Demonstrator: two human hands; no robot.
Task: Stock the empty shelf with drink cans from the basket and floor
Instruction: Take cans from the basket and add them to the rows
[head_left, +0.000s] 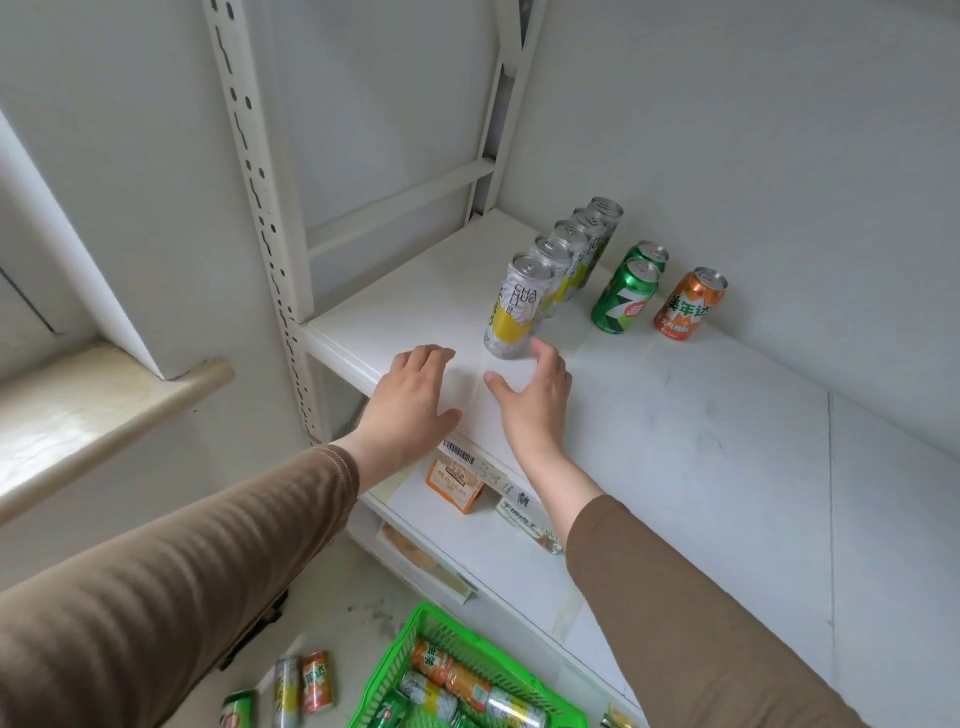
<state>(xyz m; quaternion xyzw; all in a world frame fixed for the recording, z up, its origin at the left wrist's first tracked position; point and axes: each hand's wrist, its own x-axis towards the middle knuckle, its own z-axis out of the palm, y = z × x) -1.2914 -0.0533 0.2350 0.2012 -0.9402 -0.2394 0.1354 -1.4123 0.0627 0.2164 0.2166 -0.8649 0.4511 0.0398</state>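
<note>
On the floor at the near left we see three loose cans (291, 686) lying beside the green basket (410, 644), which holds a jumble of orange, green and silver-yellow cans (457, 686) on their sides. Above it, our left hand (410, 400) rests on the near edge of the white shelf (727, 441), fingers relaxed and slightly bent, holding nothing. Just to its right, our right hand (535, 395) is spread wide on the shelf, thumb out to the left; its fingertips sit at the base of the front silver-yellow can (514, 306), whether touching we cannot tell, and it grips nothing. That can stands upright at the head of a row of about five like it (576, 249) running toward the far wall. Farther right stand two green cans (626, 296), one behind the other, then a single orange can (688, 306). Below the shelf edge, a lower shelf holds an orange carton (452, 486).
</note>
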